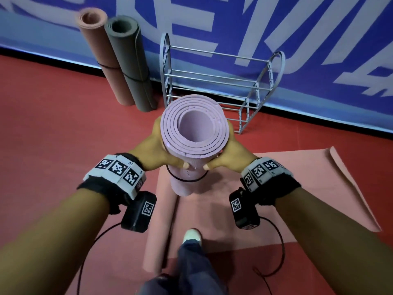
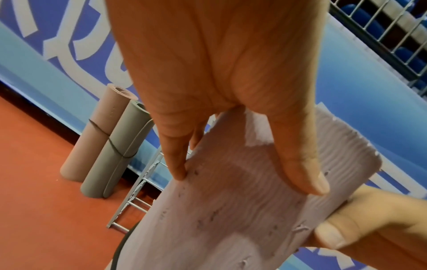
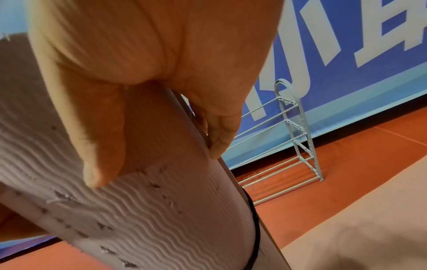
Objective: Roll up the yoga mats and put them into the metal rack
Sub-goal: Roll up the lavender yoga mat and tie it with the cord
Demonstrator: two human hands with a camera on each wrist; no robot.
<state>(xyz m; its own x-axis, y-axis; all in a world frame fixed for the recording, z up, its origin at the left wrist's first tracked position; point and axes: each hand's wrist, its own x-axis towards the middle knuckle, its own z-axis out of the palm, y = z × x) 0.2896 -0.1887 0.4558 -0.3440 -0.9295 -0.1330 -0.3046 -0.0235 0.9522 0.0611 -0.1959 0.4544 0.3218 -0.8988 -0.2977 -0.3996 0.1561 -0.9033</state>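
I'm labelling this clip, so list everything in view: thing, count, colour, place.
rolled mat: 1, lilac, upright, held between both hands, black band round it
metal rack: 1, grey, on the floor against the wall, nothing on it
standing rolled mats: 2, one pink, one grey, banded, leaning on the wall left of the rack
flat mat: 1, pink, on the floor, its left edge partly rolled
floor: red
wall banner: blue, white lettering
left hand: grips the lilac roll
right hand: grips the lilac roll

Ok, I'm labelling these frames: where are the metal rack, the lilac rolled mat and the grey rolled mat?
metal rack (image 1: 214, 76), head view, middle rail.
lilac rolled mat (image 1: 196, 150), head view, spiral end.
grey rolled mat (image 1: 131, 67), head view, side.
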